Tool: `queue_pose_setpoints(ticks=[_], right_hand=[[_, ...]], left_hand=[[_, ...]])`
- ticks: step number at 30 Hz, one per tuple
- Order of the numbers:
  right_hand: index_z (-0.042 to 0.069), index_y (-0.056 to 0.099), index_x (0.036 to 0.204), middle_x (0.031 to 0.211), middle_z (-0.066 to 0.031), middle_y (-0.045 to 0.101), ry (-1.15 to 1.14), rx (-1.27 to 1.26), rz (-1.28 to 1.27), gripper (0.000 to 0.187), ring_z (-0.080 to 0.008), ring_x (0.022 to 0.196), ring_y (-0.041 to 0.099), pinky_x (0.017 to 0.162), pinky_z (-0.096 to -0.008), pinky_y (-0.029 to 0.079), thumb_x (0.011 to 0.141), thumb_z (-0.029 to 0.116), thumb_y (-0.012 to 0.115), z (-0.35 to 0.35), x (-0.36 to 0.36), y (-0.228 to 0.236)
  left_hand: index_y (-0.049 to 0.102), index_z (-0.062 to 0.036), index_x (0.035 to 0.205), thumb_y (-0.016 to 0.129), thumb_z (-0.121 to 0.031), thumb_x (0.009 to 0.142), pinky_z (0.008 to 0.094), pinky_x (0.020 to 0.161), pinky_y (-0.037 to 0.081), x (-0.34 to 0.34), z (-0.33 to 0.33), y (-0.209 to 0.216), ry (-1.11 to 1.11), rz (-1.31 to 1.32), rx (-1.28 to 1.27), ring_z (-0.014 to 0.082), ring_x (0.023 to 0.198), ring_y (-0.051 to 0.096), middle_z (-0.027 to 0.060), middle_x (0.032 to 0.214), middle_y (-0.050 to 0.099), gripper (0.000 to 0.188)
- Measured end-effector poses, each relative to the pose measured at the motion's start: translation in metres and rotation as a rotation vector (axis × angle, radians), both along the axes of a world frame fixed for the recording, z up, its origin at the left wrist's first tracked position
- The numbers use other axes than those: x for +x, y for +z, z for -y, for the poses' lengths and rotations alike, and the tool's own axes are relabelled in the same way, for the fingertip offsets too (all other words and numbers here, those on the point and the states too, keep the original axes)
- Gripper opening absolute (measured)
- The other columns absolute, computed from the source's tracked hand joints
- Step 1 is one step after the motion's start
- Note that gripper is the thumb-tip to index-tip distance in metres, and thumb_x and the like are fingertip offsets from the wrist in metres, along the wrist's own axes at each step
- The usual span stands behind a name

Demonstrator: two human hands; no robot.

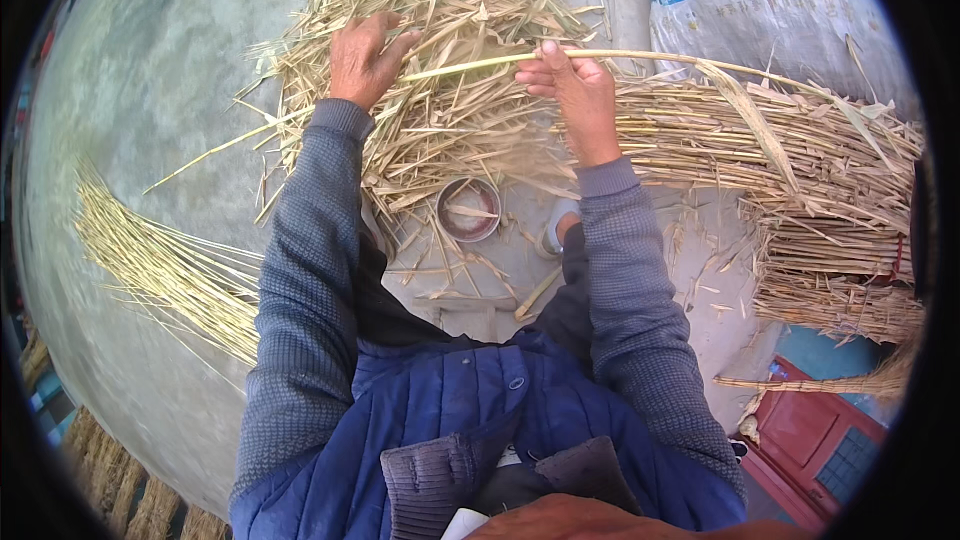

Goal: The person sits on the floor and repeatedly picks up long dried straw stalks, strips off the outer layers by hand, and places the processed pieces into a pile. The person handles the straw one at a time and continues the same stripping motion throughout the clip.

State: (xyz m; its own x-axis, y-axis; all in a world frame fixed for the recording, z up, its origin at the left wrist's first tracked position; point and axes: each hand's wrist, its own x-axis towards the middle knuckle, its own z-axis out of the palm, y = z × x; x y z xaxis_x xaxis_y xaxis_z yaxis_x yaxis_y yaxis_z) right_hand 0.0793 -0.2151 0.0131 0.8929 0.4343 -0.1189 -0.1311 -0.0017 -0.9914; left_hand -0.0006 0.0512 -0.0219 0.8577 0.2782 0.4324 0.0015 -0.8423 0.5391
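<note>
My right hand (578, 90) pinches a long yellow-green reed stalk (470, 65) between thumb and fingers. From there the stalk arches right over a bundle of reeds (700, 135), with dry leaves (750, 120) hanging off it. Toward the left it runs down close to my left hand (365, 60). That hand is over the heap of stripped leaves (450, 140), its thumb stretched away from its bent fingers. Nothing shows clearly in its grip, though the palm side is hidden. A small round metal bowl (468, 210) sits below, between my feet.
A fan of thin, peeled stalks (165, 265) lies at left on the concrete floor (130, 100). A white-and-blue woven sack (780, 30) is at the far right. Stacked reed bundles (835, 250) and a red door-like panel (810, 435) are at right. Tied straw bundles (115, 480) show lower left.
</note>
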Motion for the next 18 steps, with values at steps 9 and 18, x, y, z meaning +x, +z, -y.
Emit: queue_pose_setpoints(ticks=[9,18], right_hand=[[-0.004,0.06,0.121,0.107,-0.0154,0.071,0.023,0.272,0.042,0.03,-0.0197,0.095,0.071,0.081,-0.0281,0.058,0.097,0.014,0.066,-0.004,0.007,-0.001],[-0.004,0.062,0.111,0.102,-0.015,0.071,-0.053,0.316,0.033,0.023,-0.0243,0.091,0.073,0.078,-0.0304,0.062,0.097,0.014,0.068,0.013,0.024,0.002]], left_hand=[[0.075,-0.005,0.088,0.079,-0.026,0.085,0.0305,0.063,0.051,-0.002,0.01,0.013,-0.248,-0.195,-0.438,0.0132,0.069,0.063,0.003,0.076,0.07,0.022],[0.073,-0.0043,0.092,0.082,-0.027,0.083,0.0324,0.065,0.052,-0.019,-0.018,0.019,-0.181,-0.489,-0.511,0.0129,0.071,0.063,0.0042,0.081,0.071,0.026]])
